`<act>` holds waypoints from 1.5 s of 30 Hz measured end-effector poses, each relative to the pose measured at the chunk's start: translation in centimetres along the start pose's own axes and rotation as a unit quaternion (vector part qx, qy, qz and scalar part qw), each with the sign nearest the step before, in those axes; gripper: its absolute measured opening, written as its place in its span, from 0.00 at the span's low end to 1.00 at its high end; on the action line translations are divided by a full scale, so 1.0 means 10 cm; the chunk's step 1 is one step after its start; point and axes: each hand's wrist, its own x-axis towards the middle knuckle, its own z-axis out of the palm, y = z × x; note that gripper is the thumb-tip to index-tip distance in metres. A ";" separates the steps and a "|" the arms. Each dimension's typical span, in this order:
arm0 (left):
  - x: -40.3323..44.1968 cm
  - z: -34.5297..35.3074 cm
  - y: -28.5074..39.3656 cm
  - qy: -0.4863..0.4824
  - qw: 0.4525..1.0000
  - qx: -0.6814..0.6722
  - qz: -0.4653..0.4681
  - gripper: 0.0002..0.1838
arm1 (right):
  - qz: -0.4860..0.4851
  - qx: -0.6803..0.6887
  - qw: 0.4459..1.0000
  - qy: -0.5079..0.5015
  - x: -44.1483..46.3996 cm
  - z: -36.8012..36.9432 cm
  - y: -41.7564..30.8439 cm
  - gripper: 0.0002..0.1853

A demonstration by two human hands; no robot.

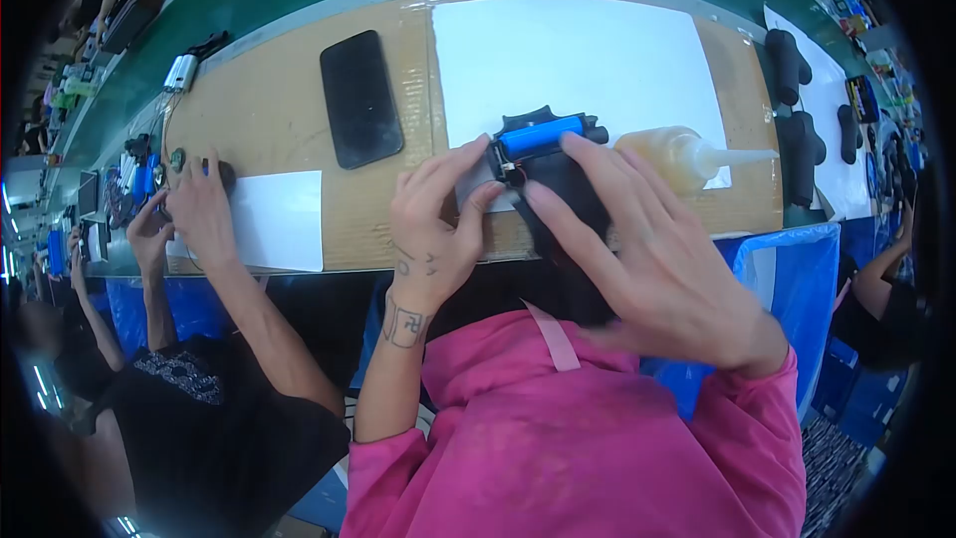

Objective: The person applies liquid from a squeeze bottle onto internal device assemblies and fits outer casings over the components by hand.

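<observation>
Lying between left hand (438,229) and right hand (662,249), black housing (572,187) is gripped by both.

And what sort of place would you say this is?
Probably an assembly workshop: a co-worker's hands at the same bench, a glue-like bottle, and black housings laid out.

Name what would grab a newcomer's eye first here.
The bright blue cylinder, seated in a black shell between the left grip and right grip, stands out against the white sheet. Below it, the pink top fills the bottom centre. An amber bottle with a pale nozzle sits just beyond the right grip.
</observation>
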 end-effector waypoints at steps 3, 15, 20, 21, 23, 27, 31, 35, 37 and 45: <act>0.06 -0.01 -0.06 -0.007 1.000 -0.013 0.006 0.21 | -0.005 -0.073 0.997 0.003 0.28 0.09 0.13 0.60; 0.09 -0.05 -0.12 -0.006 0.999 -0.036 0.012 0.19 | 0.026 -0.083 0.995 -0.053 0.49 0.10 0.28 0.65; 0.07 -0.01 -0.11 -0.006 0.998 -0.065 -0.013 0.18 | 0.005 -0.121 0.991 -0.056 0.46 0.15 0.30 0.63; 0.05 -0.01 -0.09 -0.003 0.997 -0.074 -0.031 0.18 | -0.003 -0.124 0.990 -0.065 0.47 0.12 0.32 0.63; 0.07 0.00 -0.04 -0.016 0.988 -0.126 -0.084 0.18 | -0.010 -0.116 0.989 -0.091 0.44 0.17 0.34 0.62; 0.08 0.01 -0.08 -0.042 0.977 -0.172 -0.115 0.19 | 0.000 -0.165 0.985 -0.047 0.41 0.19 0.32 0.61; 0.03 -0.08 0.04 -0.066 0.996 -0.064 0.012 0.23 | -0.027 -0.161 0.986 -0.029 0.39 0.18 0.40 0.58; -0.44 -0.15 0.22 -0.069 0.981 -0.168 -0.074 0.25 | 0.029 -0.122 0.992 -0.026 0.60 0.28 0.36 0.54; -0.73 -0.11 0.36 -0.080 0.929 -0.310 -0.185 0.26 | 0.079 -0.032 0.996 -0.039 0.78 0.30 0.36 0.50; -1.30 0.28 0.41 -0.201 0.679 -0.635 -0.310 0.28 | -0.172 0.393 0.894 0.132 0.41 0.58 -0.10 0.33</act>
